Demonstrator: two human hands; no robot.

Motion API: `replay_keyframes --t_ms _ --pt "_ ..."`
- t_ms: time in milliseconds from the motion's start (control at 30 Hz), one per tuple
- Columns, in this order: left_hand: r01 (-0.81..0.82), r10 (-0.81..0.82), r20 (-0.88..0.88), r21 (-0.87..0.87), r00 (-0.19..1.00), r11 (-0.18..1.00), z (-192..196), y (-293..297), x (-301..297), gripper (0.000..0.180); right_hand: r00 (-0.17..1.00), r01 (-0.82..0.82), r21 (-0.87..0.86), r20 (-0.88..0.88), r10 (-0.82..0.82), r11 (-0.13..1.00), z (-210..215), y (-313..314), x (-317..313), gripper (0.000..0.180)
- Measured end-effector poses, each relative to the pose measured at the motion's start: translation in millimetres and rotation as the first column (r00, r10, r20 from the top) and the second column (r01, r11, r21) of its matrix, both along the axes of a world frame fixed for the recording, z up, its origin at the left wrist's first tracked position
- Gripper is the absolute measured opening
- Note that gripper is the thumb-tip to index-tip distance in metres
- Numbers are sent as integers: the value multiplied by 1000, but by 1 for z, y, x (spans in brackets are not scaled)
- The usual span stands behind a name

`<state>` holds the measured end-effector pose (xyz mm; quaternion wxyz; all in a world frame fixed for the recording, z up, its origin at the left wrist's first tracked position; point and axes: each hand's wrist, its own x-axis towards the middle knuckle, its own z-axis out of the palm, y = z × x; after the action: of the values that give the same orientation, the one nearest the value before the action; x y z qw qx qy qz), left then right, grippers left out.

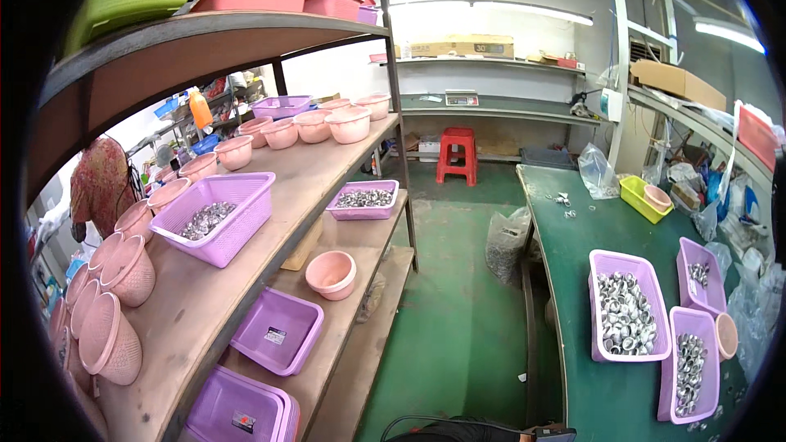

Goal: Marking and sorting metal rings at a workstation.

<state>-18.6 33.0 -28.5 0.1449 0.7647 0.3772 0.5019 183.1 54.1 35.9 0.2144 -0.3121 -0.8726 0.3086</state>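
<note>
Neither of my hands shows in the head view. A wooden shelf rack (270, 221) fills the left side. On its middle board sits a purple basket (214, 217) holding small silver metal parts, with rows of pink bowls (313, 125) behind it and pink perforated cups (110, 344) lying on their sides in front. One level lower stand a second purple basket of metal parts (365, 199), a pink bowl (332, 273) and empty purple trays (276, 330).
A green workbench (577, 278) on the right carries three purple baskets of silver parts (626, 315), a yellow-green tray (641, 198) and plastic bags. A green floor aisle (450, 311) runs between them to a red stool (456, 154). A person in patterned clothing (100, 184) stands behind the rack.
</note>
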Motion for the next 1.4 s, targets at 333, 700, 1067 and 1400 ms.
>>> replay_keyframes --t_ms 333,700,1067,1400 --pt "-26 26 16 9 1000 1000 0 -2 -1 13 970 233 178 -120 -214 956 -1 -5 -15 9" --pt "-13 12 37 6 999 1000 6 -10 10 9 966 190 424 -241 -92 885 2 -11 -5 23" --pt "-117 71 -142 -348 987 930 28 -13 -25 26 888 431 -50 -153 -433 901 -5 -13 -31 20" --pt "-164 90 -175 -477 981 863 34 -17 -3 33 861 501 -83 -53 -506 862 -22 -28 -16 29"
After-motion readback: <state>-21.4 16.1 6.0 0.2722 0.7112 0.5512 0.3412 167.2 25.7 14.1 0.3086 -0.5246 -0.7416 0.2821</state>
